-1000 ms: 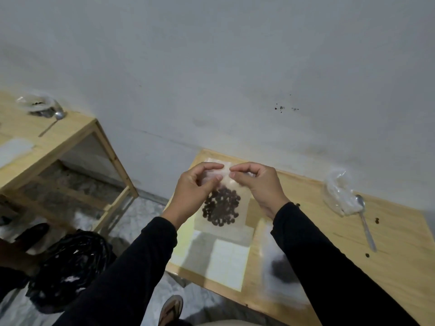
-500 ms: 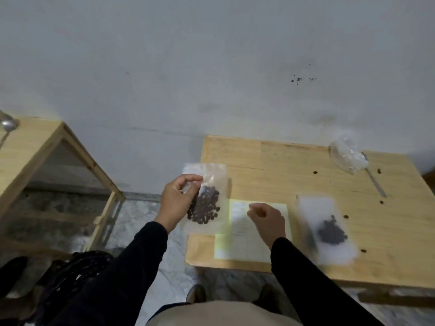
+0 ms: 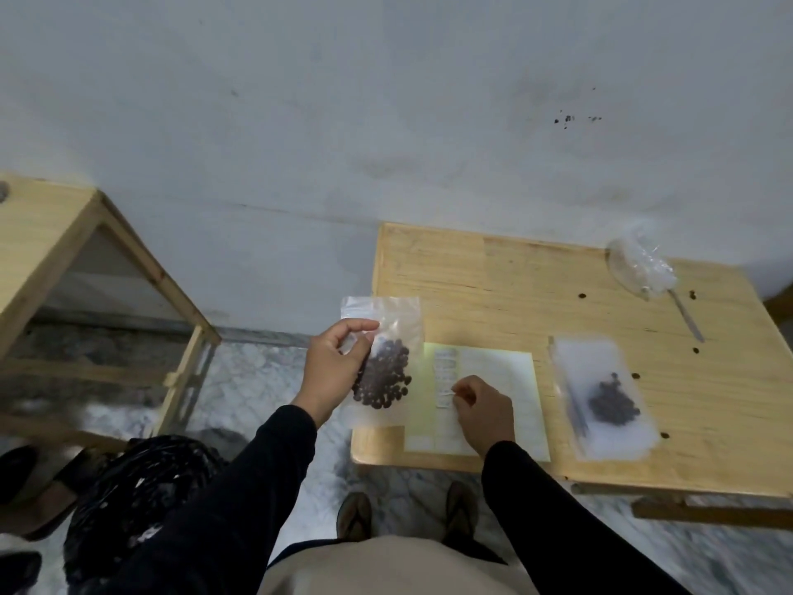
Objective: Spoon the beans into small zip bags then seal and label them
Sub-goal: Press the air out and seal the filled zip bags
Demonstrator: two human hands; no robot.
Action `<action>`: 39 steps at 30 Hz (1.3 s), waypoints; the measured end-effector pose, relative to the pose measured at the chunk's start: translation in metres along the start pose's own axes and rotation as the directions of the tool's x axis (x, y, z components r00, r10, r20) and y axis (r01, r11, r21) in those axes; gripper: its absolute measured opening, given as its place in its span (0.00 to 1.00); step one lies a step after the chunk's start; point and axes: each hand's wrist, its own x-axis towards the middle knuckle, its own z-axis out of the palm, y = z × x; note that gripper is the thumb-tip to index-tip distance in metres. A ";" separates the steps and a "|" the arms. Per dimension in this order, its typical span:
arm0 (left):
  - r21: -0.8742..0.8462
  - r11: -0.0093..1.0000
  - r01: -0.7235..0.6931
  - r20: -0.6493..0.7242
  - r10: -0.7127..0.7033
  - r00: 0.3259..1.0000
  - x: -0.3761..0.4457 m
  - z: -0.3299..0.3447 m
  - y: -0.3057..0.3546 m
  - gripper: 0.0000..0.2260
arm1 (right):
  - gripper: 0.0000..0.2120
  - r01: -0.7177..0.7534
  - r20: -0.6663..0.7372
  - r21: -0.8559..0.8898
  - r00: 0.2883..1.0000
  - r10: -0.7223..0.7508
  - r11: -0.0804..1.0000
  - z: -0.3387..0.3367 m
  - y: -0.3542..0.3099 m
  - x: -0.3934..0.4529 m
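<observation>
A clear zip bag, holding a dark heap of beans in its lower half, is held upright by the left hand at the counter's left edge, fingers pinched on its upper part. The right hand is pinched on a label on the pale label sheet. A second filled bag lies flat further right.

No readable text anywhere. Label sheet on the counter has rows of small print/handwriting down its left column, too blurry to read. Bag of beans shows no print. Second bag on the counter: no label or markings visible.
</observation>
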 end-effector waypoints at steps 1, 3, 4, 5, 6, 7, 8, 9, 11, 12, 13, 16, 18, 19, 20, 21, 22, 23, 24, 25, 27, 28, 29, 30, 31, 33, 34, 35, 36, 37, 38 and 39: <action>-0.001 1.000 0.005 -0.002 -0.005 1.000 0.000 0.001 0.000 0.05 | 0.05 -0.010 0.007 0.034 1.000 0.009 0.999 -0.002 0.000 0.000; -0.004 1.000 0.018 -0.005 -0.018 1.000 0.000 0.005 0.000 0.05 | 0.05 -0.028 0.026 0.124 0.999 0.025 0.992 -0.008 0.001 0.002; -0.007 1.000 0.026 -0.002 -0.026 1.000 0.000 0.007 0.001 0.05 | 0.06 -0.036 0.031 0.175 0.999 0.032 0.984 -0.012 0.001 0.003; -0.008 0.999 0.034 0.004 -0.034 0.999 0.000 0.010 0.002 0.05 | 0.05 -0.041 0.019 0.236 0.999 0.038 0.971 -0.017 0.000 0.004; -0.008 0.999 0.040 0.009 -0.040 0.999 0.000 0.012 0.003 0.06 | 0.05 -0.042 -0.011 0.307 0.999 0.048 0.951 -0.023 -0.003 0.005; -0.008 0.999 0.044 0.010 -0.044 0.999 0.001 0.015 0.005 0.06 | 0.05 -0.034 -0.051 0.390 0.997 0.058 0.920 -0.031 -0.007 0.006; -0.010 0.999 0.048 0.011 -0.048 0.999 0.002 0.018 0.007 0.06 | 0.06 -0.018 -0.087 0.475 0.994 0.067 0.880 -0.040 -0.014 0.008; -0.014 0.999 0.050 0.013 -0.049 0.999 0.002 0.021 0.010 0.07 | 0.07 0.006 -0.111 0.549 0.992 0.066 0.836 -0.049 -0.022 0.010; -0.021 0.999 0.046 0.011 -0.046 0.999 0.003 0.030 0.015 0.07 | 0.07 0.072 -0.133 0.624 0.991 0.014 0.778 -0.067 -0.041 0.014; -0.025 0.999 0.041 0.015 -0.041 0.999 0.003 0.035 0.019 0.07 | 0.06 0.103 -0.131 0.637 0.991 -0.024 0.764 -0.073 -0.050 0.016; -0.035 0.999 0.034 0.023 -0.033 0.999 0.003 0.040 0.023 0.08 | 0.05 0.126 -0.124 0.641 0.990 -0.060 0.757 -0.078 -0.058 0.018; -0.070 0.997 0.017 0.048 -0.013 0.999 0.002 0.057 0.036 0.09 | 0.06 0.221 -0.138 0.607 0.975 -0.173 0.764 -0.086 -0.073 0.023; -0.082 0.997 0.011 0.057 -0.007 0.998 0.002 0.066 0.044 0.09 | 0.05 0.276 -0.160 0.576 0.961 -0.225 0.770 -0.090 -0.075 0.027; -0.084 0.996 0.006 0.058 -0.001 0.998 0.002 0.069 0.047 0.09 | 0.05 0.291 -0.171 0.557 0.957 -0.235 0.778 -0.092 -0.075 0.030; -0.092 0.996 0.002 0.058 0.004 0.998 0.003 0.072 0.049 0.10 | 0.05 0.303 -0.185 0.538 0.953 -0.241 0.786 -0.094 -0.074 0.032; -0.108 0.994 0.001 0.060 0.005 0.998 0.003 0.075 0.052 0.10 | 0.05 0.313 -0.197 0.522 0.949 -0.245 0.793 -0.097 -0.074 0.034; -0.134 0.991 0.009 0.063 -0.001 0.998 0.003 0.079 0.055 0.10 | 0.05 0.322 -0.206 0.509 0.946 -0.251 0.798 -0.099 -0.074 0.035; -0.168 0.986 0.022 0.068 -0.011 0.998 0.002 0.082 0.058 0.10 | 0.05 0.329 -0.209 0.498 0.943 -0.258 0.802 -0.102 -0.074 0.036; -0.199 0.980 0.034 0.069 -0.020 0.997 0.002 0.085 0.060 0.10 | 0.05 0.336 -0.209 0.490 0.941 -0.266 0.804 -0.104 -0.074 0.037; -0.223 0.974 0.040 0.066 -0.026 0.998 0.002 0.088 0.061 0.09 | 0.05 0.344 -0.207 0.483 0.938 -0.277 0.805 -0.106 -0.073 0.037; -0.234 0.972 0.031 0.043 -0.022 0.999 0.002 0.093 0.062 0.06 | 0.05 0.359 -0.203 0.477 0.933 -0.297 0.802 -0.109 -0.071 0.038; -0.221 0.975 0.021 0.026 -0.016 1.000 0.002 0.095 0.062 0.05 | 0.05 0.364 -0.204 0.475 0.931 -0.302 0.801 -0.109 -0.070 0.038; -0.203 0.979 0.010 0.003 -0.009 1.000 0.002 0.098 0.063 0.05 | 0.05 0.369 -0.209 0.471 0.929 -0.305 0.801 -0.109 -0.069 0.038; -0.181 0.983 -0.004 -0.028 -0.001 1.000 0.002 0.101 0.064 0.04 | 0.04 0.374 -0.216 0.465 0.927 -0.306 0.803 -0.109 -0.068 0.038; -0.161 0.987 -0.018 -0.065 0.008 0.998 0.002 0.103 0.064 0.04 | 0.04 0.377 -0.222 0.457 0.925 -0.307 0.806 -0.109 -0.068 0.038; -0.130 0.991 -0.041 -0.134 0.023 0.991 0.003 0.109 0.067 0.03 | 0.04 0.385 -0.238 0.445 0.921 -0.307 0.809 -0.109 -0.068 0.038; -0.123 0.991 -0.048 -0.158 0.029 0.987 0.002 0.112 0.069 0.03 | 0.03 0.392 -0.250 0.441 0.917 -0.310 0.807 -0.110 -0.068 0.038; -0.125 0.991 -0.056 -0.177 0.033 0.984 0.002 0.114 0.070 0.03 | 0.03 0.400 -0.262 0.438 0.913 -0.311 0.805 -0.111 -0.068 0.037; -0.133 0.989 -0.062 -0.190 0.036 0.981 0.002 0.116 0.071 0.03 | 0.03 0.405 -0.275 0.437 0.910 -0.309 0.803 -0.112 -0.068 0.037; -0.146 0.987 -0.064 -0.198 0.034 0.980 0.002 0.118 0.072 0.04 | 0.03 0.405 -0.285 0.441 0.909 -0.303 0.801 -0.112 -0.068 0.037; -0.157 0.985 -0.066 -0.203 0.033 0.979 0.001 0.119 0.073 0.04 | 0.03 0.401 -0.291 0.450 0.910 -0.293 0.798 -0.113 -0.069 0.037; -0.161 0.985 -0.067 -0.205 0.034 0.978 0.001 0.121 0.074 0.04 | 0.04 0.394 -0.292 0.465 0.914 -0.282 0.793 -0.114 -0.069 0.037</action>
